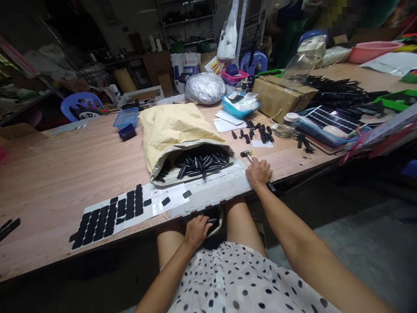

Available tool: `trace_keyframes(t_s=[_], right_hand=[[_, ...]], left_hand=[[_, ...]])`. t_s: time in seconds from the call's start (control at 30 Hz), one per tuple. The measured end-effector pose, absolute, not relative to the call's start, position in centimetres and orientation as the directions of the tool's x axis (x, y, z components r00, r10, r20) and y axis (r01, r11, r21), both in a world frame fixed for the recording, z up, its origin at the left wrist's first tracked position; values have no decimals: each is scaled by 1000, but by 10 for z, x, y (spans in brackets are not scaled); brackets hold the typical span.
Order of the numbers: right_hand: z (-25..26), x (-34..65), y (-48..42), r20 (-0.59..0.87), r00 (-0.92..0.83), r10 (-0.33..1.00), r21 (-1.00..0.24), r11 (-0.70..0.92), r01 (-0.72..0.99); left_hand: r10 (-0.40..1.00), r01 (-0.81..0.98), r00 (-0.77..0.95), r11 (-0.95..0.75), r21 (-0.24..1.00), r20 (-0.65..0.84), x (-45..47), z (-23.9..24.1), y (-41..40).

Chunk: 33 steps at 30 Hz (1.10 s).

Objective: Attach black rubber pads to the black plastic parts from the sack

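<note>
My right hand (259, 172) is closed around a small hammer (248, 154) at the table's front edge; its head points away from me and the dark handle end sticks out below my palm. My left hand (196, 231) is below the table edge, over my lap, fingers curled on a small black plastic piece (212, 220) at the mouth of a dark opening between my legs. In front of me a yellow woven sack (177, 124) lies with its mouth towards me, full of black plastic parts (202, 164). A flattened grey-white board (221, 188) lies along the edge.
A sheet of black rounded stickers (106, 217) lies at front left. Behind are a blue basket (126, 117), a light-blue basin (240, 106) and a cardboard box (282, 96). Loose black parts (262, 132) lie right of the sack. A blue tray (321, 128) stands farther right.
</note>
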State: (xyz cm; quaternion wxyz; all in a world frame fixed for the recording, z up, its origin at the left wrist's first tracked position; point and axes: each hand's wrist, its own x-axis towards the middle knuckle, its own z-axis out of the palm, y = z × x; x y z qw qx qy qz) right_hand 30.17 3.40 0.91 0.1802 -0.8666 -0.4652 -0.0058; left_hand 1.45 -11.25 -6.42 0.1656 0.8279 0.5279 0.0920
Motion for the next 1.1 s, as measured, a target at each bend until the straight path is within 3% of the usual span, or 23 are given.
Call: trace_keyframes(t_s=[0.1, 0.33, 0.53, 0.63, 0.77, 0.87, 0.93, 1.0, 1.1], right_hand=[[3, 306, 34, 208, 565, 798, -317, -492, 811], [-6, 311, 35, 259, 561, 787, -344, -467, 814], [-6, 312, 36, 246, 565, 788, -344, -474, 810], [-6, 312, 36, 243, 571, 784, -339, -483, 807], [-5, 312, 34, 263, 563, 783, -342, -470, 814], [-5, 311, 33, 272, 552, 788, -338, -459, 822], [-5, 311, 33, 267, 555, 788, -330, -467, 821], [-6, 310, 33, 263, 560, 785, -325, -475, 818], [-9, 309, 33, 277, 558, 782, -317, -474, 821]], left_hand=[[939, 926, 279, -207, 314, -203, 19, -62, -112], [864, 984, 151, -84, 159, -480, 8, -39, -123], [851, 996, 31, 17, 88, -524, 5, -33, -124], [874, 989, 117, -60, 133, -472, 7, -28, -130], [923, 902, 316, -220, 372, -220, -3, -4, -120], [972, 825, 212, -234, 515, 101, -16, 18, -75], [968, 800, 113, -222, 557, 222, -23, 28, -29], [975, 816, 38, -157, 556, 219, -26, 32, 20], [994, 890, 1, -49, 453, 105, -25, 31, 83]])
